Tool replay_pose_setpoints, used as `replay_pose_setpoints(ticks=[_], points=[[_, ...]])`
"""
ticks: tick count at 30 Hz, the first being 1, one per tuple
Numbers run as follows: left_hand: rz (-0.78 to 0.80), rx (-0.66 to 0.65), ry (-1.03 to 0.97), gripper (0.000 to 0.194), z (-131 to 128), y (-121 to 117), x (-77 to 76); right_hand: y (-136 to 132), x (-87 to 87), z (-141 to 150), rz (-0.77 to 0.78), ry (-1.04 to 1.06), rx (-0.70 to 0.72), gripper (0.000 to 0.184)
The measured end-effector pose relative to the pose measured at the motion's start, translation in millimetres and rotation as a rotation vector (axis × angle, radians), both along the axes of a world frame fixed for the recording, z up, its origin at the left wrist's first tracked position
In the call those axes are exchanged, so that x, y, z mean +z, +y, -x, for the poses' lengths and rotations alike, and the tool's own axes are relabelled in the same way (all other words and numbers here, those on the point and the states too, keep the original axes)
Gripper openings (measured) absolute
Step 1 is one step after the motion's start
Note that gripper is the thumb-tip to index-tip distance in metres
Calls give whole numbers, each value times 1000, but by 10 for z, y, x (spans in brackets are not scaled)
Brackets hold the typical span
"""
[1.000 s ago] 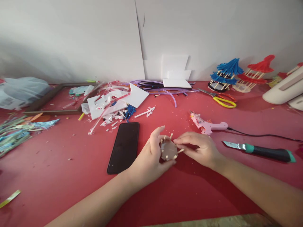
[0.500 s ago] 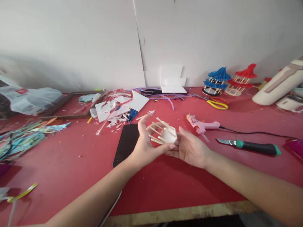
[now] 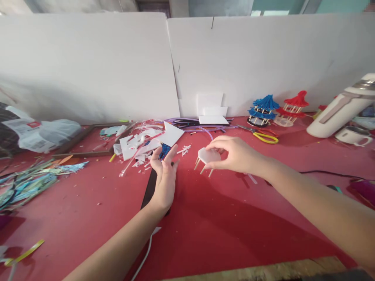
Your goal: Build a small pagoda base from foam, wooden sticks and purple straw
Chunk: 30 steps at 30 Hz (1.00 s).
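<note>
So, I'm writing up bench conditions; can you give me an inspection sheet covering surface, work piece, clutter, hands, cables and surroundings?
Surface: red tabletop, dotted with small specks.
Work piece: white hexagonal piece, pale sticks pointing down; whether they touch the tabletop, cannot tell.
Clutter: white scraps and purple strips toward the back; phone partly hidden by the left hand.
Left hand: fingers spread, nothing seen in it.
Right hand: gripping the white hexagonal piece.
Cables: white cable near the left forearm; black cable beyond the right forearm.
Surroundings: white panels behind; bottle and mug at right.
</note>
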<state>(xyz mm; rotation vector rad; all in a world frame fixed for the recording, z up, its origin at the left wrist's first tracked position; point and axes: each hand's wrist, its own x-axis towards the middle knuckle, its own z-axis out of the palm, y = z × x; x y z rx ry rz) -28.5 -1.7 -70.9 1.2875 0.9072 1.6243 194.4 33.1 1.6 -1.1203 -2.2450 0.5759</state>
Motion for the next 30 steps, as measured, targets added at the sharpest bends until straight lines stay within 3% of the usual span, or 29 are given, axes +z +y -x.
replay_pose_setpoints(ticks=[9, 12, 18, 23, 26, 28, 30], points=[[223, 47, 96, 50, -29, -35, 99, 6, -123, 128, -25, -205, 101, 43], [222, 60, 64, 49, 9, -18, 88, 9, -47, 48, -114, -121, 66, 48], [203, 137, 102, 40, 42, 14, 74, 33, 123, -129, -374, 162, -138, 25], [181, 113, 126, 15, 60, 46, 104, -51, -136, -194, -434, 103, -183, 18], [153, 74, 170, 30, 76, 46, 124, -124, -347, -254, -515, 63, -155, 24], [120, 95, 267, 32, 77, 40, 122, -169, -448, -304, -496, -7, -113, 10], [88, 124, 334, 15, 67, 30, 113, -201, -501, -352, -441, -66, -91, 38]])
